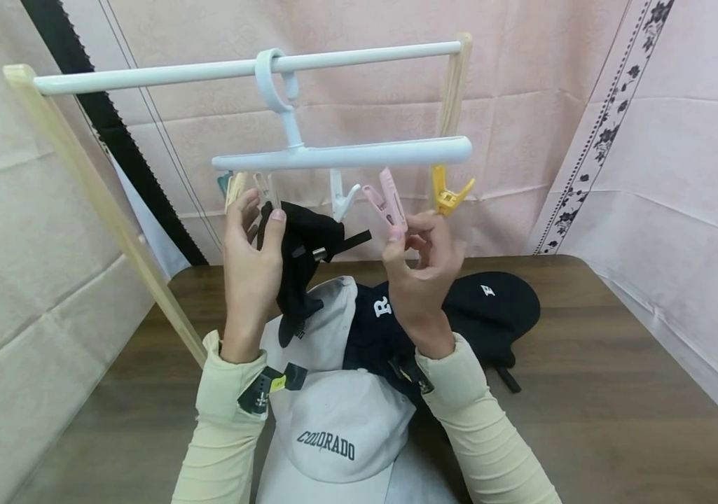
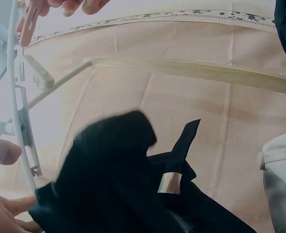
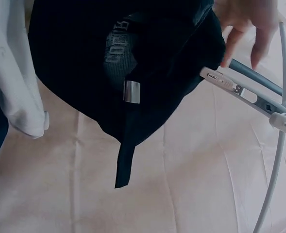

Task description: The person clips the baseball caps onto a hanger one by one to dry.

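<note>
A black cap with a strap and metal buckle hangs beneath the left part of a light-blue hanger. My left hand holds the cap's upper edge, thumb on the near side, beside a pale clip. In the right wrist view, the clip meets the cap's edge near the left hand's fingers. My right hand pinches the lower end of a pink clothespin between thumb and fingers. The cap's strap end points toward the right hand, apart from the pink clothespin.
The hanger hooks over a white rod on wooden posts. A white clip and a yellow clip hang nearby. Below lie a white COLORADO cap, a navy cap and another black cap on the wooden table.
</note>
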Available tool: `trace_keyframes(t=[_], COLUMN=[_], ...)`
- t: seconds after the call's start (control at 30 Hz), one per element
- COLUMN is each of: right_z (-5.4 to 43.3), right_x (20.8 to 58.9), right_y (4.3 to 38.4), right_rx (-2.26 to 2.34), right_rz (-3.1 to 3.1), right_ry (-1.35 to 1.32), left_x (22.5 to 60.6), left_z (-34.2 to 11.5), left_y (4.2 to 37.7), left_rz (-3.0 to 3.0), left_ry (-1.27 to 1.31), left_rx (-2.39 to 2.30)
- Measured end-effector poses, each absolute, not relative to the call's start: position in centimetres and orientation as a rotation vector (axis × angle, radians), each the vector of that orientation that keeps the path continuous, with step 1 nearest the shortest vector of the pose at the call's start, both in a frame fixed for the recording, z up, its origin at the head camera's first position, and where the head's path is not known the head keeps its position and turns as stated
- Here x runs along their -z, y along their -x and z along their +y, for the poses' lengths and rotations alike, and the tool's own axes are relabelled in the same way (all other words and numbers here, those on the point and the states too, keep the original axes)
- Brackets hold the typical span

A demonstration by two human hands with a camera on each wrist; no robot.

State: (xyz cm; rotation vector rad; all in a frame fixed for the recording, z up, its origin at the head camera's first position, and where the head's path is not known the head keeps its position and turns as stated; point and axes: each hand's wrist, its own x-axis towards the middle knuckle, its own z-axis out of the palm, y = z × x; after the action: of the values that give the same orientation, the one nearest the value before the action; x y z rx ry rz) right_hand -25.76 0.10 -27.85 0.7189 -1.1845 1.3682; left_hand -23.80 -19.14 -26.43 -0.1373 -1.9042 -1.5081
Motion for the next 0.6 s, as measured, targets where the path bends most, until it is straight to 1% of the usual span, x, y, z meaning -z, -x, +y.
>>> trace_keyframes(t=[0.37, 0.6], right_z=[-0.2, -0.1], right_x=[28.5, 28.7], right_y=[26.0, 26.1], right_rx=[-1.185, -1.083], right_rz=[-1.187, -1.179], right_ry=[-0.747, -0.809], left_x=[26.9, 27.0], left_z=[-17.9, -17.6], left_y=[24.3, 24.3], left_rz=[-1.738, -1.764], left_ry=[0.266, 0.281], left_rx=[1.291, 1.247])
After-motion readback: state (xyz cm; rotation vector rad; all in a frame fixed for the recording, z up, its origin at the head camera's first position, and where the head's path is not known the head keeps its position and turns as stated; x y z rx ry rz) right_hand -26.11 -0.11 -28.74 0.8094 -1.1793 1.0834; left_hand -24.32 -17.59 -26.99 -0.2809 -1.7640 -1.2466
